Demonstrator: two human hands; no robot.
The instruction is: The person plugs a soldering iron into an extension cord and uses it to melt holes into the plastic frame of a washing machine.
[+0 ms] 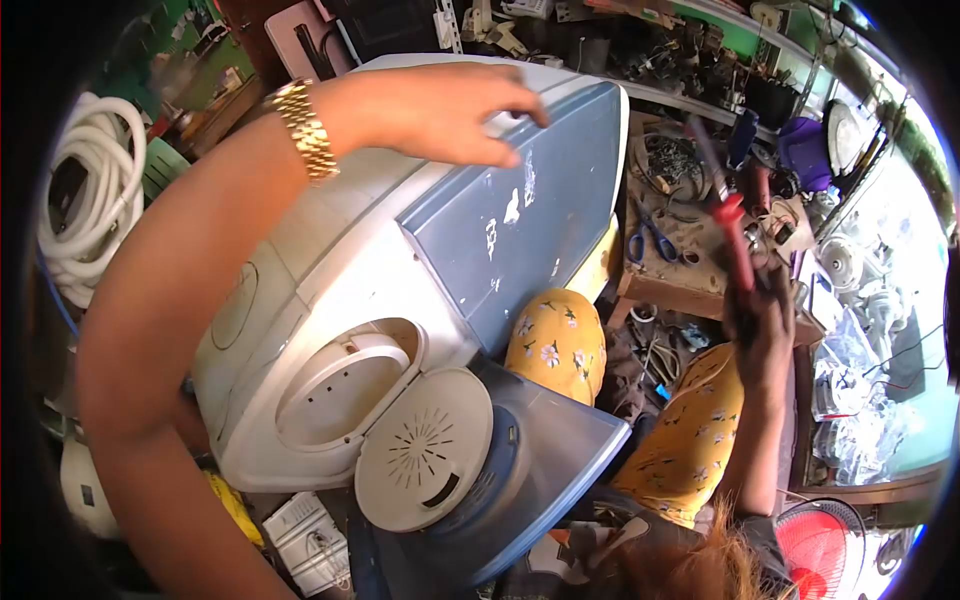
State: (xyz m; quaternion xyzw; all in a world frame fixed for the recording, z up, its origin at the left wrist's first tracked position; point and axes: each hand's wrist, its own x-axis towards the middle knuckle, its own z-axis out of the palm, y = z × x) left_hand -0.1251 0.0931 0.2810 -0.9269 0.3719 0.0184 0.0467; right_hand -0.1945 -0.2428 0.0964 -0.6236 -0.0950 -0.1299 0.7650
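A white twin-tub washing machine [330, 270] lies tilted in front of me, with a blue-grey lid [560, 180] over its larger side. My left hand [450, 110], fingers apart, is over the far edge of that lid; whether it touches cannot be made out. A gold bracelet [303, 130] circles the left wrist. In my right hand [765, 320] is a red-handled screwdriver [735, 235], pointing up and blurred by motion beside the wooden bench. A round slotted inner cover [425, 450] hangs open below the spin tub opening [345, 390], above a blue translucent lid [560, 430].
Blue-handled scissors [655, 240] and a pile of small metal parts [675, 160] lie on the wooden bench [670, 280]. A coiled white hose [95, 200] hangs at left. Plastic bags [850, 400] sit at right, a red fan [812, 545] below. Cluttered shelves line the back.
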